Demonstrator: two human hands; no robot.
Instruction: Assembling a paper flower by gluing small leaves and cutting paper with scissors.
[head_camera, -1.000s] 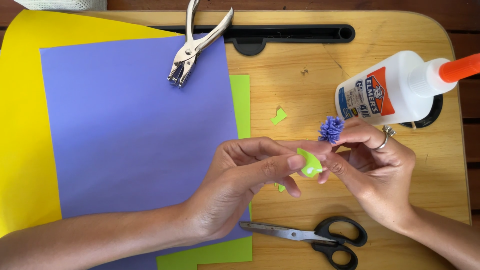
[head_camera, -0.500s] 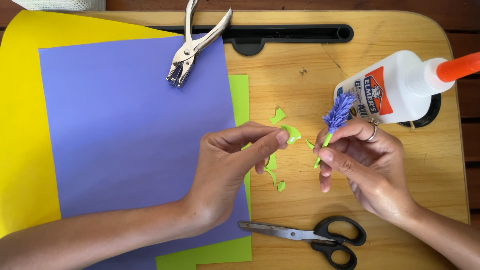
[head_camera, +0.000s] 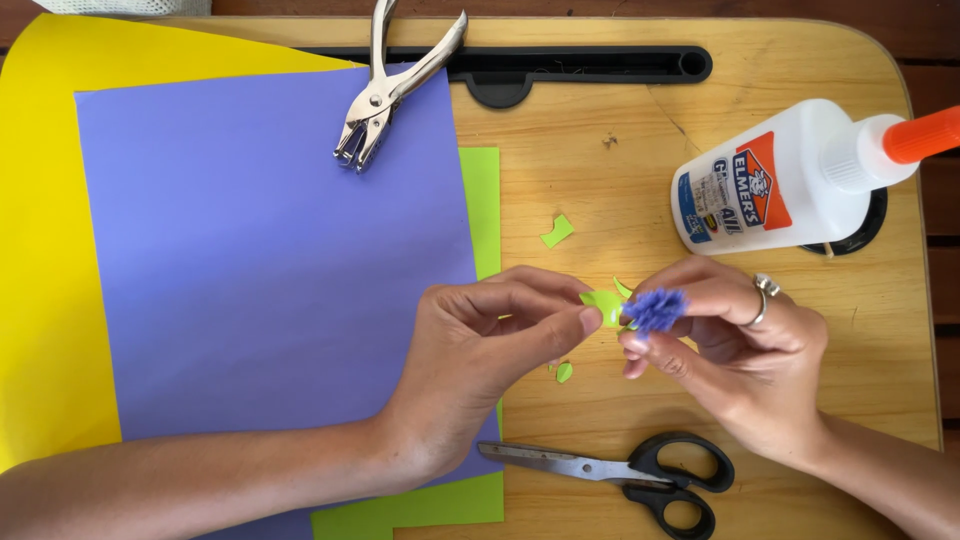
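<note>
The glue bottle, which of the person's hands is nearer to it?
Right. The right hand lies just below the glue bottle; the left hand is farther off, down to its left.

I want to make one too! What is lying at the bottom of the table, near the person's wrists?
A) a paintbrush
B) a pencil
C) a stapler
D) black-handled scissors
D: the black-handled scissors lie on the wooden table just below the left hand and right hand, which hold a small purple paper flower between them.
</note>
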